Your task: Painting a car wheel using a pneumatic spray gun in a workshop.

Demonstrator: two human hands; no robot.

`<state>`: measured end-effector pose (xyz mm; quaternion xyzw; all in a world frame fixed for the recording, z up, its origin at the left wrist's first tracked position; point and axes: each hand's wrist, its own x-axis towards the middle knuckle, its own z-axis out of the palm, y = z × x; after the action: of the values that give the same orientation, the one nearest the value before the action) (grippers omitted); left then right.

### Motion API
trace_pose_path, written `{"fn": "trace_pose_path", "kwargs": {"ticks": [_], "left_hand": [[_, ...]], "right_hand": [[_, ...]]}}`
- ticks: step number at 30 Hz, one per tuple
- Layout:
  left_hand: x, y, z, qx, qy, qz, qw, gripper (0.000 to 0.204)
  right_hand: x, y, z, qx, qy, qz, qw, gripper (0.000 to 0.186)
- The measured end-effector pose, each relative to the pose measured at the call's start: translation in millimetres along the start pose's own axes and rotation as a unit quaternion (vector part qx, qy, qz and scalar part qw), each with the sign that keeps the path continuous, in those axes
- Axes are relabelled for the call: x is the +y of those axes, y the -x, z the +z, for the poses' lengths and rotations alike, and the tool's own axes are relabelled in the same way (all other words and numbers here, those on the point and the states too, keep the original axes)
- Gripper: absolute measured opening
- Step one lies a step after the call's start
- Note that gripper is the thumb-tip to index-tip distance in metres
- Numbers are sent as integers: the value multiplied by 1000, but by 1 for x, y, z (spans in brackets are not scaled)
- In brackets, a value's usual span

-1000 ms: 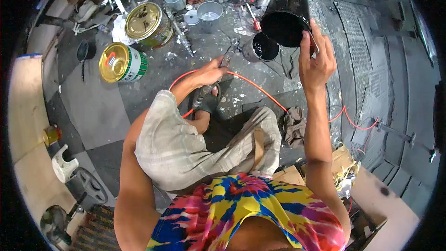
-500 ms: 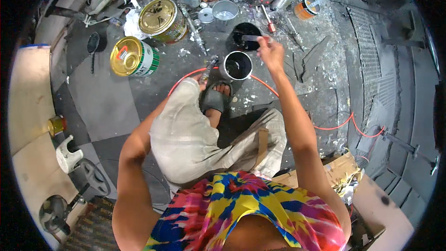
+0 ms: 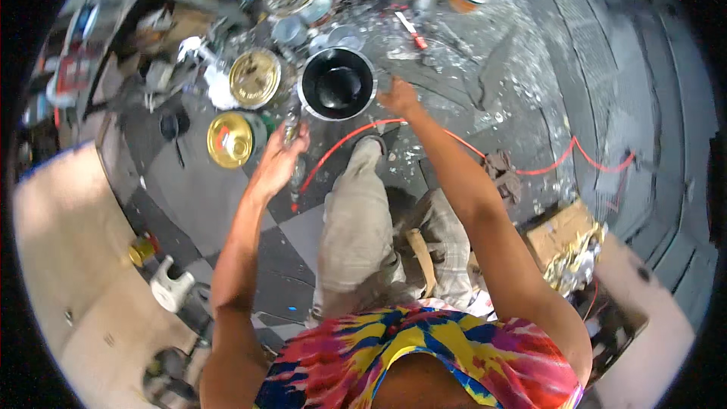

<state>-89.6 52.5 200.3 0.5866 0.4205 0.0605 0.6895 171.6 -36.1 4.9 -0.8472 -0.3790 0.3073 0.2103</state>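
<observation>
Blurred tool [image 3: 292,126] in left hand [image 3: 282,157]

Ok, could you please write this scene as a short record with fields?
Left hand: gripping a dark metal tool
Right hand: beside the cup's right rim; contact unclear
Cup: silver-rimmed, open, dark inside
Red hose: curving across the floor
Left of cup: two gold-lidded cans
Beyond right hand: red-handled tool
</observation>
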Motion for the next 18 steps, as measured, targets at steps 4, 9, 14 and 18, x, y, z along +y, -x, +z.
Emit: {"fn": "trace_pose_path", "kwargs": {"ticks": [4,9,14,18], "left_hand": [[71,23,21,-52,41,0,998,14],[199,34,104,-119,50,62,990,25],[328,71,178,-276,222,66,933,44],[411,116,240,-334,229,32,914,54]], "right_hand": [[-53,77,-104,8,-158,-29,987,41],[-132,208,-270,42,-313,-116,942,49],[-213,275,-392,263,-341,-93,898,73],[-249,308,-488,382,-240,-64,890,69]]}}
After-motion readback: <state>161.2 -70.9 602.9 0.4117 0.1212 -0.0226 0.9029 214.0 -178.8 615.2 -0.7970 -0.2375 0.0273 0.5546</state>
